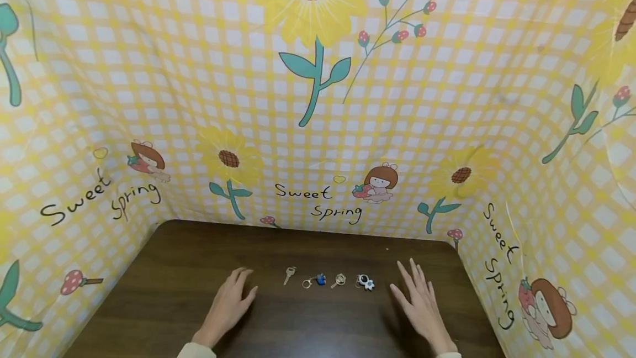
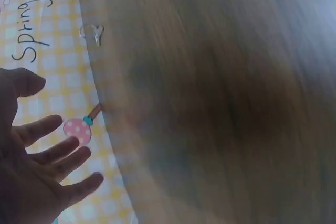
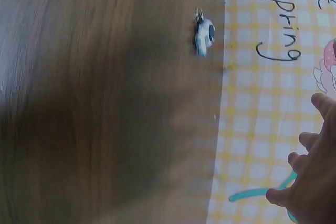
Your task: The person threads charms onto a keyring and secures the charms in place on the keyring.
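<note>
Four small items would be a count, so I name each: a silver key [image 1: 289,275] lies leftmost in the head view, then a blue keychain [image 1: 320,279] with a metal ring, then a key with a round ring [image 1: 340,279], and a white astronaut-like keychain [image 1: 366,282] at the right. To the left of the row my left hand [image 1: 228,303] hovers with spread, relaxed fingers and holds nothing. My right hand [image 1: 419,305] is spread to the right of the white keychain, also holding nothing. In the right wrist view the white keychain [image 3: 205,36] shows near the table edge.
The dark brown wooden table [image 1: 298,325] has rounded far corners. A yellow checked cloth [image 1: 318,142] with flowers and lettering hangs behind it and along both sides. A tiny pale speck lies near the far right of the tabletop.
</note>
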Tool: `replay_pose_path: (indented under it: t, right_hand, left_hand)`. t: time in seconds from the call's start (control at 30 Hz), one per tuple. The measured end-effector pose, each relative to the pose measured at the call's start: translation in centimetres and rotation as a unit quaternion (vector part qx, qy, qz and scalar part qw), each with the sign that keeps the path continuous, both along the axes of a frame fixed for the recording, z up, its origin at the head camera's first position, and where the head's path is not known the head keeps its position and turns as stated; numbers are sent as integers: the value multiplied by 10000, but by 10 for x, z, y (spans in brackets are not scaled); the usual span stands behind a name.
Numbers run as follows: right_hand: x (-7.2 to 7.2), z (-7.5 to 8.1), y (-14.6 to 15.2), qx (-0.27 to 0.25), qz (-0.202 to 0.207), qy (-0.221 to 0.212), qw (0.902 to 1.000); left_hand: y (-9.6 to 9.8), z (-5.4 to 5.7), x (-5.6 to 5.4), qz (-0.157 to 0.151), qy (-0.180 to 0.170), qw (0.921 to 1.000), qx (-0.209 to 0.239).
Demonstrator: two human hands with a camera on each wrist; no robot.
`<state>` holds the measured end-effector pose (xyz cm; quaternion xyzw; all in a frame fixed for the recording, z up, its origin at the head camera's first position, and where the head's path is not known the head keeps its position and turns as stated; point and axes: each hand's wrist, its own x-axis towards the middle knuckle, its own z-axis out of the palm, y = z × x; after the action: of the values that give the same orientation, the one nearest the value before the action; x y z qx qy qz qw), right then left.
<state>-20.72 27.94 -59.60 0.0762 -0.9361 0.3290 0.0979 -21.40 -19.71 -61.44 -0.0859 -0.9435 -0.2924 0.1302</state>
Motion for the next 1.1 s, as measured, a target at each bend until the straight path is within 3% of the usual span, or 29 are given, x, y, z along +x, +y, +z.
replay_pose_path:
  t: [0.13, 0.23, 0.43, 0.53, 0.83, 1.1]
  right_hand:
    - [-7, -4, -14, -117, 21, -6, 9999]
    - [-11, -7, -23, -246, 51, 24, 9997]
    - [-16, -15, -37, -545, 184, 36, 9983]
    - [-17, -19, -42, -556, 222, 115, 9981]
    - [-25, -24, -55, -577, 347, 489, 9965]
    - [-30, -36, -62, -515, 445, 405, 9969]
  left_hand:
    - [16, -3, -3, 157, -297, 9990, 300]
    - [28, -9, -5, 196, -274, 9985, 431]
    - [46, -15, -12, 223, 643, 9954, 668]
    - [52, -16, -16, 222, 809, 9925, 885]
    - [70, -16, -34, 326, 436, 9887, 1400]
    - [81, -21, -43, 376, 255, 9881, 1471]
